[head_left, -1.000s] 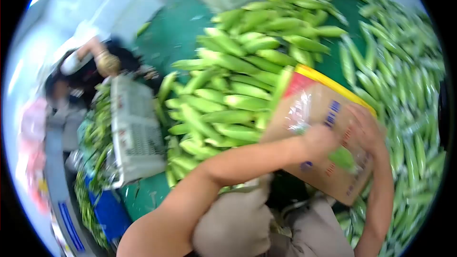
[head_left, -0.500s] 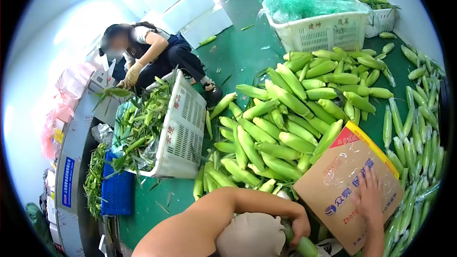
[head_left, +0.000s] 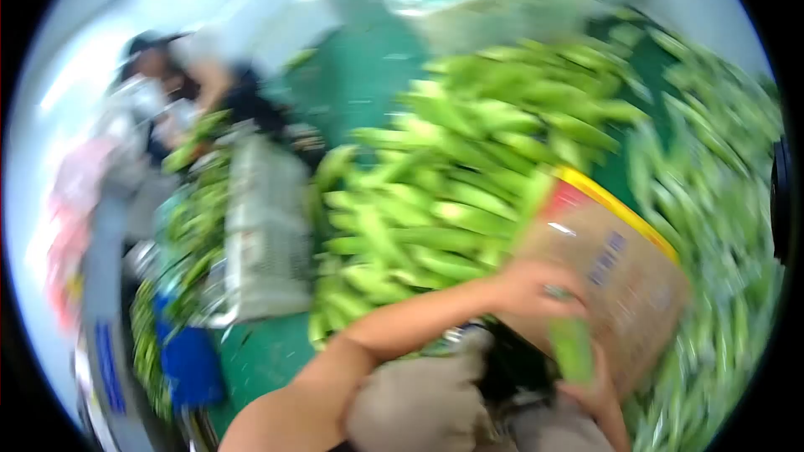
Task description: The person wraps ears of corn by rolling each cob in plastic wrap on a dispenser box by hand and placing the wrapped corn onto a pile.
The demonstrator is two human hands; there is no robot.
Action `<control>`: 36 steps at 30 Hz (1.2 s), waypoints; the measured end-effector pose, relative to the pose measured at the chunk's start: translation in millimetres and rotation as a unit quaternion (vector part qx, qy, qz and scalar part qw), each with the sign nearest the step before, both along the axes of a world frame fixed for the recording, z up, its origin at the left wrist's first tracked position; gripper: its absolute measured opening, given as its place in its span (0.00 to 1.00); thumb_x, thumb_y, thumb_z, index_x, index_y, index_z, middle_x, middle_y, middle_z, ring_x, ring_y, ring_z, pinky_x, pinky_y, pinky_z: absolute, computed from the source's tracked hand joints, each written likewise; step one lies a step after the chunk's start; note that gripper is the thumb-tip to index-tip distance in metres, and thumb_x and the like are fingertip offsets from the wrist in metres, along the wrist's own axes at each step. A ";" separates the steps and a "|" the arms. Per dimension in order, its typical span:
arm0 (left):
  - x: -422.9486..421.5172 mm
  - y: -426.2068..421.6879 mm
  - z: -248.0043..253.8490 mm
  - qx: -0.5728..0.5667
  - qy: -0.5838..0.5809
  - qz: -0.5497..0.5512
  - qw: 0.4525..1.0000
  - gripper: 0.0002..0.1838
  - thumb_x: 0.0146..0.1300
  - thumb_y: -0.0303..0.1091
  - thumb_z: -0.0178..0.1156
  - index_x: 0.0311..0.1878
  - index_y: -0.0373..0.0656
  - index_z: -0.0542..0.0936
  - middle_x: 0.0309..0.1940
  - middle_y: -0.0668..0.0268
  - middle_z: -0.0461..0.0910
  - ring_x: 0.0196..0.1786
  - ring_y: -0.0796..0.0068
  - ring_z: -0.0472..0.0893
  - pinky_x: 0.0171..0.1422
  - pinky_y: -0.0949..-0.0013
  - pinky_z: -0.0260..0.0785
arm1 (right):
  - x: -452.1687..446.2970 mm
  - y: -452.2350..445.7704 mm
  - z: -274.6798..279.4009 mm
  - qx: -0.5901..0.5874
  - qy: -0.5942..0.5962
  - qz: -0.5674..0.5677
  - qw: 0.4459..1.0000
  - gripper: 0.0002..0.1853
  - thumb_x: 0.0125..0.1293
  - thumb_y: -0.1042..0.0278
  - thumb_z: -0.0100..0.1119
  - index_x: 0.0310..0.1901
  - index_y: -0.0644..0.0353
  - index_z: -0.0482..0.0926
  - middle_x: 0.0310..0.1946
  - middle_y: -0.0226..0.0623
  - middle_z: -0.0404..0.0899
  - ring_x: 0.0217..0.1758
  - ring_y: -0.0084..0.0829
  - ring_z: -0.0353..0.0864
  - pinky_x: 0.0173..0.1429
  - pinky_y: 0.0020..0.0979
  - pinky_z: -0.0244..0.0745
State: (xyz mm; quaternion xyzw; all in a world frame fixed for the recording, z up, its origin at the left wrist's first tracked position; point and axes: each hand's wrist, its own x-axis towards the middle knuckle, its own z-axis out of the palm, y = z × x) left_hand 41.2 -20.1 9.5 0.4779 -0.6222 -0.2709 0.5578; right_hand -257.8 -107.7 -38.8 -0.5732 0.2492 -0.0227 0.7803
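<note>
A green floor point(head_left: 368, 59) is largely covered by a heap of green cobs point(head_left: 452, 201), loosely piled and pointed in many directions. To the right, a broad spread of glossy green cobs point(head_left: 720, 285) is laid out, the outlines smeared by motion blur. Beside the heap, on the left, a white crate point(head_left: 272, 234) filled with leafy green matter is seen. At the heap's near right edge a brown cardboard panel point(head_left: 641, 310) is set at a slant, bordered along its upper edge by a yellow strip and marked with a red corner patch and blurred print. In front of this panel the left hand point(head_left: 540, 285) and the right hand point(head_left: 596, 385) are brought near each other, the left one higher, the right one lower. Between them a single green cob point(head_left: 572, 350) is held nearly upright, slightly tilted. Its lower part is clasped by the right hand, with the thumb laid along one side and the fingers curled near the bottom end. Its upper end is met by the bent fingers of the left hand; whether these are closed on it cannot be told through the blur. The cob is coloured bright, pale green, and its surface detail is blurred.
</note>
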 end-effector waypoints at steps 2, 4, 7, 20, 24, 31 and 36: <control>-48.8 6.2 -29.7 0.116 0.363 0.193 0.904 0.16 0.59 0.33 0.76 0.48 0.47 0.83 0.39 0.63 0.85 0.46 0.64 0.87 0.52 0.59 0.82 | 23.7 -9.6 25.9 -0.140 -0.006 0.160 0.977 0.49 0.55 0.64 0.83 0.73 0.63 0.61 0.62 0.40 0.77 0.64 0.33 0.77 0.70 0.43 0.73; -71.4 7.7 -17.5 0.149 0.597 0.016 0.788 0.34 0.59 0.34 0.74 0.66 0.50 0.66 0.50 0.58 0.79 0.51 0.57 0.83 0.57 0.51 0.80 | 44.0 1.7 12.8 0.032 -0.006 0.156 0.987 0.48 0.56 0.65 0.81 0.74 0.59 0.61 0.54 0.36 0.76 0.53 0.30 0.79 0.55 0.37 0.79; -79.8 -11.7 -18.5 0.222 0.473 0.005 0.852 0.26 0.68 0.42 0.68 0.63 0.47 0.68 0.48 0.61 0.77 0.49 0.63 0.80 0.55 0.57 0.76 | 37.9 20.1 -6.7 0.240 -0.062 0.034 0.968 0.48 0.56 0.69 0.79 0.75 0.54 0.60 0.43 0.33 0.77 0.40 0.28 0.82 0.37 0.32 0.85; 13.3 177.5 -202.4 0.346 -0.274 0.417 0.795 0.31 0.60 0.33 0.73 0.66 0.39 0.75 0.55 0.49 0.77 0.59 0.47 0.74 0.67 0.52 0.68 | -358.1 -343.7 44.3 -0.292 0.077 -0.623 0.722 0.21 0.79 0.57 0.54 0.63 0.65 0.77 0.52 0.43 0.84 0.53 0.32 0.83 0.59 0.37 0.79; -37.3 179.3 -187.8 0.440 -0.167 0.435 0.768 0.51 0.51 0.30 0.77 0.79 0.42 0.62 0.60 0.50 0.76 0.65 0.44 0.72 0.72 0.48 0.64 | -309.2 -323.4 20.9 -0.281 0.029 -0.616 0.735 0.21 0.81 0.60 0.52 0.65 0.67 0.75 0.52 0.41 0.83 0.54 0.27 0.80 0.62 0.35 0.76; 50.8 137.0 -155.9 0.342 -0.457 0.350 0.743 0.38 0.47 0.26 0.67 0.67 0.54 0.78 0.63 0.60 0.75 0.69 0.52 0.71 0.73 0.50 0.63 | -133.2 -173.3 -18.3 -0.255 0.085 -0.393 0.879 0.15 0.76 0.73 0.59 0.61 0.67 0.77 0.45 0.33 0.81 0.49 0.24 0.78 0.59 0.27 0.73; 92.4 117.1 -110.4 0.390 -0.439 0.322 0.742 0.35 0.48 0.34 0.71 0.65 0.53 0.79 0.62 0.63 0.76 0.65 0.57 0.74 0.70 0.52 0.65 | -119.2 -149.2 -12.1 -0.258 0.079 -0.274 0.923 0.13 0.75 0.75 0.59 0.58 0.67 0.79 0.41 0.33 0.83 0.46 0.25 0.81 0.56 0.28 0.76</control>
